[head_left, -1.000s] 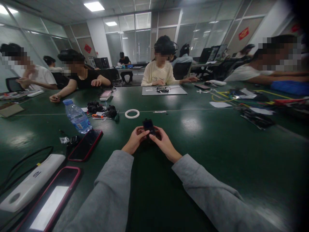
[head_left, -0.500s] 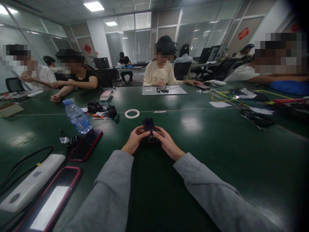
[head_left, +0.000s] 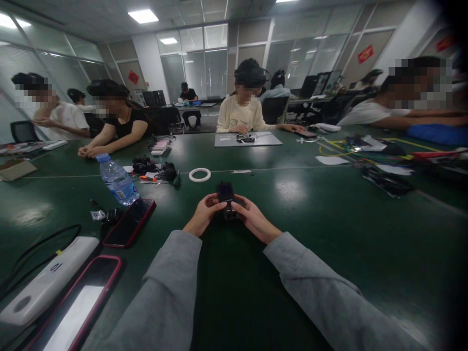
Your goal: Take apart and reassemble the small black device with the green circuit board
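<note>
Open-plan office used as a shared workrm: glass partition walls (head_left: 204,63), ceiling light panels (head_left: 143,15), office chairs (head_left: 22,130) & desks w/ dark monitors (head_left: 153,97) at the back. Several people sit round one big green table (head_left: 300,204) strewn w/ phones (head_left: 129,222), cables (head_left: 340,146) & small electronic parts.

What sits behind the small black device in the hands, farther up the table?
A white tape roll lies on the green table beyond the small black device, apart from it. The left hand and right hand cover its lower part; what is beneath cannot be seen.
</note>
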Motion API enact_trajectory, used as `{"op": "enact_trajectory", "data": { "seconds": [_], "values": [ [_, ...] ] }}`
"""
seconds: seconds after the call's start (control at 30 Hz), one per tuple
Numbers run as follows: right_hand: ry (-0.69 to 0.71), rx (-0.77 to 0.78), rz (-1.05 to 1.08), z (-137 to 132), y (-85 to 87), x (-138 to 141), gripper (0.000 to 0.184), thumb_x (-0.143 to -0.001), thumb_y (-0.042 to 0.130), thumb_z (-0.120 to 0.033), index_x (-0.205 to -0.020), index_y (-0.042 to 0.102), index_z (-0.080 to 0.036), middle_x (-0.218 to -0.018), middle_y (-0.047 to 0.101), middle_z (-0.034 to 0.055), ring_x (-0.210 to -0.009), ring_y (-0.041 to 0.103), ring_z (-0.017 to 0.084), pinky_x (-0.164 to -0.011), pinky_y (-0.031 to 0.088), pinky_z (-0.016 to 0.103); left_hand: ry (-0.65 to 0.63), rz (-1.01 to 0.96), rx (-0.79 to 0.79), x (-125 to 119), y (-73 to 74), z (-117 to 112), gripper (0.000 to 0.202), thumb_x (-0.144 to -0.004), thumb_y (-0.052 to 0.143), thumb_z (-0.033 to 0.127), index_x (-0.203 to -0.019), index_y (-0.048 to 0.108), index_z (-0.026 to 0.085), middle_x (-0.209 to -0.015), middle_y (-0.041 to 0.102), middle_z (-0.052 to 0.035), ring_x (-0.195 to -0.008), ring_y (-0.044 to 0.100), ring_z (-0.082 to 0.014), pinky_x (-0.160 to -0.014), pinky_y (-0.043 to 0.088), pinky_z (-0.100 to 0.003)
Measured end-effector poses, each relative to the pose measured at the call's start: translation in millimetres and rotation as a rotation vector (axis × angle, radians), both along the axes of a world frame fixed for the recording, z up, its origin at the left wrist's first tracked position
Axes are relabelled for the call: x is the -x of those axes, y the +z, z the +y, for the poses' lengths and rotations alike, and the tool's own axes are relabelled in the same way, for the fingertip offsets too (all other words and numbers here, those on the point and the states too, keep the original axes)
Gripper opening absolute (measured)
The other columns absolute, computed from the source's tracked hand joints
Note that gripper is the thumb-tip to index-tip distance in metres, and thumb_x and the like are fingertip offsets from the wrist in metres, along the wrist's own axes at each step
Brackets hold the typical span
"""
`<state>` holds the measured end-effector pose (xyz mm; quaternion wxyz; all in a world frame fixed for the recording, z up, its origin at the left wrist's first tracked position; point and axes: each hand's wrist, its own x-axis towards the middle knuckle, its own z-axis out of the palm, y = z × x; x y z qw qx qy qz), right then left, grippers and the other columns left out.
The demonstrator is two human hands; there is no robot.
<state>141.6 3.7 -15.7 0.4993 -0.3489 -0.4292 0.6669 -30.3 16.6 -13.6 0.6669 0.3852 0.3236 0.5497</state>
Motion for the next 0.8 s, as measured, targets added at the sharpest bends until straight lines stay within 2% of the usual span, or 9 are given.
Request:
{"op": "enact_trajectory", "data": {
  "seconds": [0.23, 0.53, 0.8],
  "values": [
    [0.024, -0.008, -0.018, -1.6, 0.8, -0.7, 0.059, -0.073, 0.077, -0.036, -0.123, 0.05, -0.02, -0.113, 0.061, 0.0067, -0.098, 0.061, 0.016, -0.081, 0.05, 0.026, -0.022, -0.005, -0.002, 1.2, 0.5, -0.6, 0.051, -0.06, 0.082, 0.015, -0.105, 0.058, 0.014, -0.091, 0.067, -0.0039, -0.087, 0.063, -0.0143, -0.089, 0.043, -0.031],
    [0.027, -0.026, -0.06, -1.3, -0.3, -0.5, 0.051, -0.076, 0.073, -0.041, -0.119, 0.053, -0.021, -0.115, 0.06, 0.0071, -0.103, 0.059, 0.018, -0.085, 0.05, 0.029, -0.029, 0.001, 0.033, 2.0, 1.4, -1.5, 0.055, -0.06, 0.082, 0.018, -0.108, 0.055, 0.016, -0.091, 0.066, -0.0041, -0.084, 0.063, -0.0146, -0.086, 0.044, -0.031],
    [0.014, -0.016, -0.024, -1.4, 2.7, 2.1, 0.052, -0.072, 0.076, -0.037, -0.116, 0.054, -0.02, -0.109, 0.062, 0.0062, -0.098, 0.06, 0.017, -0.081, 0.05, 0.028, -0.044, 0.013, 0.043, 1.7, 2.4, -1.4, 0.055, -0.062, 0.081, 0.017, -0.109, 0.053, 0.017, -0.092, 0.066, -0.0034, -0.084, 0.063, -0.0141, -0.083, 0.044, -0.03]
  ]
}}
